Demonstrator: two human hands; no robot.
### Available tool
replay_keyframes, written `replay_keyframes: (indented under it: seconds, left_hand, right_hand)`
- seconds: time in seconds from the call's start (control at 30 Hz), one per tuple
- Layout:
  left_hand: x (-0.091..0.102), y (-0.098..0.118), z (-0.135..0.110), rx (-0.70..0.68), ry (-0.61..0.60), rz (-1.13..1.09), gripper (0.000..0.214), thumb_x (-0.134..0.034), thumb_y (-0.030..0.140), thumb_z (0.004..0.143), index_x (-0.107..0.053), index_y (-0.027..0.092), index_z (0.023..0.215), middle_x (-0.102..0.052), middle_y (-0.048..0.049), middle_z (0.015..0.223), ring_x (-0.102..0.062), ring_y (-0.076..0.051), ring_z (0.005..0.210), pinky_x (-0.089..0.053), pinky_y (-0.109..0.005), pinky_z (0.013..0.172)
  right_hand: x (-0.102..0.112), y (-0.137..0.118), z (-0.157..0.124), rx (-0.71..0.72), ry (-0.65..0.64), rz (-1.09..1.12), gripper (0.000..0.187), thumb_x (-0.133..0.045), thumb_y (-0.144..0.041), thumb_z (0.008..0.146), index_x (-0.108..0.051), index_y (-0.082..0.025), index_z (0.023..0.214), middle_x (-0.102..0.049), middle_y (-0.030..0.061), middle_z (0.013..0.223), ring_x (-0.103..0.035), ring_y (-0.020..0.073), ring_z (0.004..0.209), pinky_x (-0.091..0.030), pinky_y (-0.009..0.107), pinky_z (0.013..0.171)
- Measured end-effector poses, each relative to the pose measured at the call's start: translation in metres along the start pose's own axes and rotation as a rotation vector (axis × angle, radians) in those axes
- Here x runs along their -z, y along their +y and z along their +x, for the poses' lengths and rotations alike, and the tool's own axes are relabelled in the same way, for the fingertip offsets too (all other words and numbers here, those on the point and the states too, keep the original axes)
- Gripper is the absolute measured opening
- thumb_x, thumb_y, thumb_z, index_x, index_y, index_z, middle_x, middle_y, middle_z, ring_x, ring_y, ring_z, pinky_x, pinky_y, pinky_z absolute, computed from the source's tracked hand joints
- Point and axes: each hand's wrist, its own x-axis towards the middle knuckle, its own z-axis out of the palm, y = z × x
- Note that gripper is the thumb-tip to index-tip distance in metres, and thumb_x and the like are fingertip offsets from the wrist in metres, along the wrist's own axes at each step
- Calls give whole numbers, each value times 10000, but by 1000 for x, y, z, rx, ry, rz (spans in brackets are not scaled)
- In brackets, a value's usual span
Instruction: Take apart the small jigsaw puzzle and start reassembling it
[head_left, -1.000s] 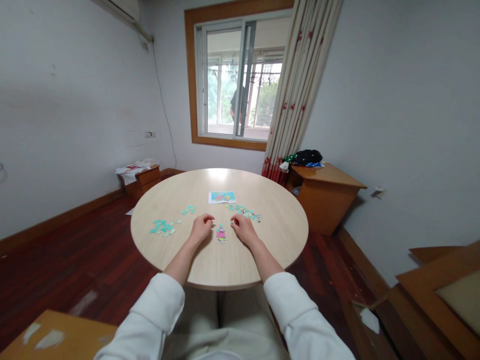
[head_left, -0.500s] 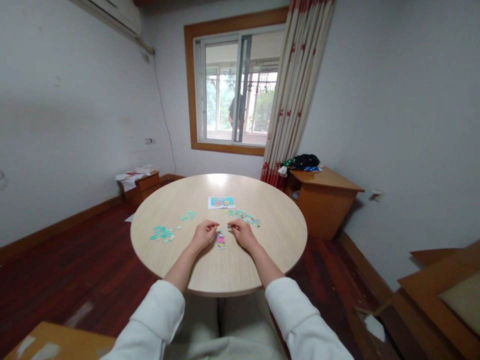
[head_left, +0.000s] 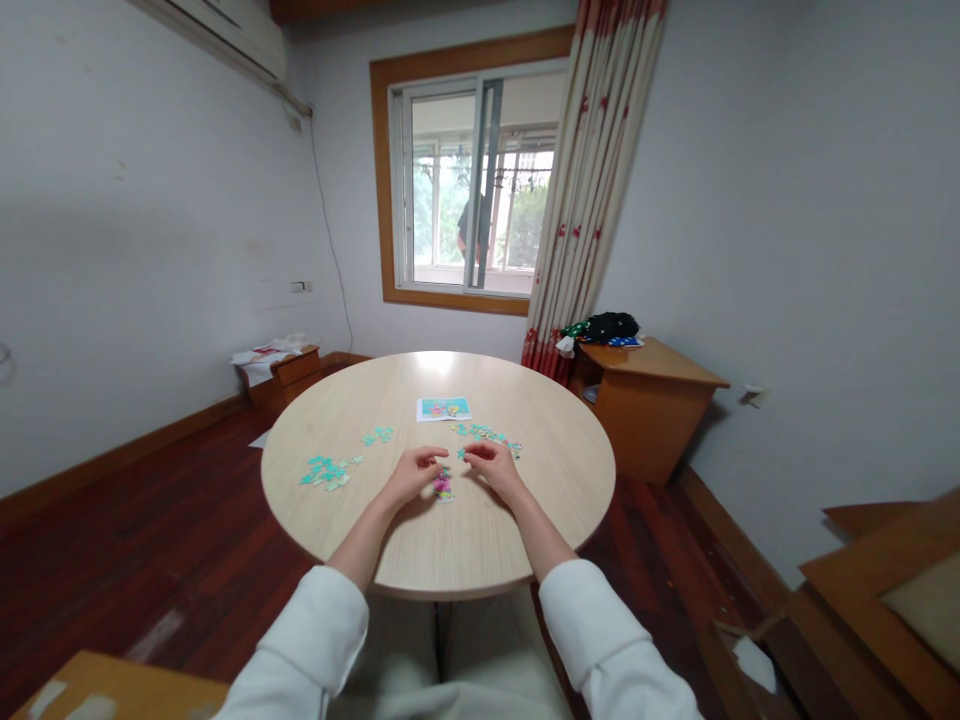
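Between my hands lies a small joined section of a jigsaw puzzle [head_left: 444, 488], pink with some yellow and green, partly covered by my left fingers. My left hand [head_left: 411, 474] is at its left upper edge, thumb and forefinger apart with nothing visible between them. Pinched in the fingertips of my right hand [head_left: 493, 466] is a teal puzzle piece [head_left: 461, 454], just above and to the right of the section. A printed reference picture [head_left: 444, 409] in teal, pink and yellow lies beyond my hands.
Loose puzzle pieces lie in a pile [head_left: 325, 472] at left, a small group [head_left: 377, 436] nearer the middle, and a spread [head_left: 486, 433] behind my right hand. The round table [head_left: 559, 510] has a curved edge. A wooden desk [head_left: 652, 390] with cloth stands at right.
My left thumb and forefinger have spread and shifted right over the puzzle section. My right hand has moved slightly right, and the teal piece in its fingertips now shows more plainly.
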Motion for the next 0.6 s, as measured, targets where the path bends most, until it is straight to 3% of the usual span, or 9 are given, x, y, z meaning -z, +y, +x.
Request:
replay_keyframes:
  seconds: [0.1,0.3,0.6]
  left_hand:
    - [1,8,-4,67,-73,-112,345,-662,256,648,-699,107,957,-671,-42,658,-604,-138,618,-466,-269,645]
    - [0,16,-6,95,-131,-167,309,-698,263,619,-707,114,889,-715,-84,775,-637,-169,702,-484,-296,699]
    - [-3,8,-4,83,-139,-188,344,-765,333,586,-695,102,831,-702,-82,745,-618,-148,625,-499,-296,645]
  right_hand:
    - [-2,-6,-5,-37,-75,2,202,-757,-311,542,-687,-171,670,-669,16,661,-583,145,653,-461,290,649]
    - [-5,-13,-11,-78,-144,-7,183,-755,-282,547,-705,-162,676,-674,15,681,-565,127,645,-431,272,649]
    - [-6,-17,-14,-158,-227,46,285,-813,-335,492,-655,-147,637,-619,-13,597,-525,99,561,-413,257,588]
